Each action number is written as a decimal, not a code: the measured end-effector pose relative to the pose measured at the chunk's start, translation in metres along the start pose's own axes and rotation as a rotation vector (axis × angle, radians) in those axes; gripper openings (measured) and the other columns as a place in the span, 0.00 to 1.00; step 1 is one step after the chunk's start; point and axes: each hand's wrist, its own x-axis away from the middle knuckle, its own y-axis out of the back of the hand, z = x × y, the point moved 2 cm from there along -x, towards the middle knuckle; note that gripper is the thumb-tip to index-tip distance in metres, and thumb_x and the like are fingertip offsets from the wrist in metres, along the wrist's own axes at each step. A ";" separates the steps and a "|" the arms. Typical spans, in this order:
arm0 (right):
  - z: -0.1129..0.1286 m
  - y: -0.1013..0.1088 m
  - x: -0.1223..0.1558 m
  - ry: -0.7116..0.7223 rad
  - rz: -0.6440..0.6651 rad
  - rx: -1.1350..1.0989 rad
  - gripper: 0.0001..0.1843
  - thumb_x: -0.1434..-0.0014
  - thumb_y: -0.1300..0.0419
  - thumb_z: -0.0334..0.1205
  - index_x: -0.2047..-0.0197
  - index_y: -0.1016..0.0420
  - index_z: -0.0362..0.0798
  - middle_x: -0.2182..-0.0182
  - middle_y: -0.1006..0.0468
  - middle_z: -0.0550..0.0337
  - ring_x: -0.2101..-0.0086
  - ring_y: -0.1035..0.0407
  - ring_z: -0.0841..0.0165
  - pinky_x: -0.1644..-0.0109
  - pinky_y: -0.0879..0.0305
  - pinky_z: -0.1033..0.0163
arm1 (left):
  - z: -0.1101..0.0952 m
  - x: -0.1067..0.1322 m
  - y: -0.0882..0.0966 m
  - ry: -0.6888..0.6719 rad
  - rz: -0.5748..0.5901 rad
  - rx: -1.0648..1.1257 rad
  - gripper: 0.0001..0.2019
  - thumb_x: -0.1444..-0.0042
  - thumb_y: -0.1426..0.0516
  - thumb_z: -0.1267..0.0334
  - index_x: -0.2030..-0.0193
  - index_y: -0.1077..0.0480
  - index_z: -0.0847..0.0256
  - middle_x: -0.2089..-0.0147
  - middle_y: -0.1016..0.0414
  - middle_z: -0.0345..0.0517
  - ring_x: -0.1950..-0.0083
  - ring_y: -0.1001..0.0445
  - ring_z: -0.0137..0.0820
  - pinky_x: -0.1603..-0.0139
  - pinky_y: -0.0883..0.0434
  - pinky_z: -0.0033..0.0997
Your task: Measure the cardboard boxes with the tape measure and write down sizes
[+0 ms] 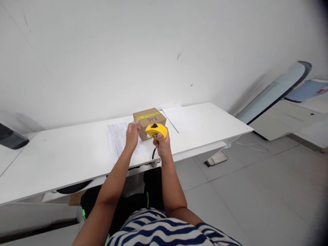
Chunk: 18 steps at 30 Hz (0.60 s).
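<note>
A small cardboard box with yellow tape and black handwriting on top sits on the white table. My left hand is at the box's left front corner, its fingers curled against it. My right hand is closed round a yellow tape measure, held just in front of the box, with a black strap dangling below the hand.
A printed sheet lies under and left of the box, and a blank white sheet lies to its right. A dark object sits at the far left. Panels lean against the wall at right above a tiled floor.
</note>
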 end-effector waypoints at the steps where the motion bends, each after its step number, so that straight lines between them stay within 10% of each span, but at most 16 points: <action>1: 0.003 -0.001 -0.003 -0.013 0.034 -0.027 0.43 0.50 0.39 0.75 0.45 0.29 0.48 0.68 0.22 0.60 0.79 0.37 0.74 0.79 0.40 0.67 | -0.008 0.009 0.003 0.023 0.179 0.025 0.31 0.31 0.65 0.39 0.59 0.31 0.59 0.59 0.20 0.52 0.57 0.21 0.33 0.56 0.26 0.31; 4: 0.016 0.000 -0.011 -0.054 0.186 -0.039 0.42 0.54 0.34 0.74 0.48 0.28 0.49 0.65 0.21 0.58 0.74 0.31 0.70 0.74 0.33 0.65 | -0.023 0.031 0.015 0.114 0.546 0.116 0.37 0.37 0.63 0.29 0.69 0.32 0.59 0.72 0.25 0.49 0.73 0.29 0.30 0.71 0.32 0.30; 9: 0.039 0.013 -0.033 -0.214 0.625 0.065 0.34 0.65 0.21 0.56 0.58 0.23 0.47 0.66 0.19 0.61 0.66 0.26 0.65 0.62 0.27 0.59 | -0.026 0.045 0.026 0.162 0.699 0.243 0.31 0.43 0.47 0.29 0.70 0.31 0.59 0.75 0.30 0.43 0.78 0.37 0.24 0.78 0.41 0.27; 13: 0.049 0.051 -0.081 -0.309 0.683 0.108 0.29 0.69 0.19 0.36 0.61 0.20 0.42 0.68 0.19 0.60 0.67 0.27 0.68 0.64 0.31 0.63 | -0.022 0.038 0.031 0.061 0.522 0.107 0.25 0.42 0.41 0.37 0.74 0.34 0.59 0.77 0.34 0.39 0.76 0.38 0.24 0.75 0.39 0.26; 18: 0.054 0.129 -0.173 -0.311 0.291 0.228 0.14 0.47 0.35 0.31 0.57 0.21 0.33 0.71 0.19 0.61 0.74 0.32 0.82 0.64 0.43 0.62 | -0.004 -0.005 0.058 0.150 0.225 0.023 0.21 0.40 0.44 0.46 0.76 0.36 0.58 0.79 0.37 0.38 0.78 0.41 0.25 0.75 0.40 0.29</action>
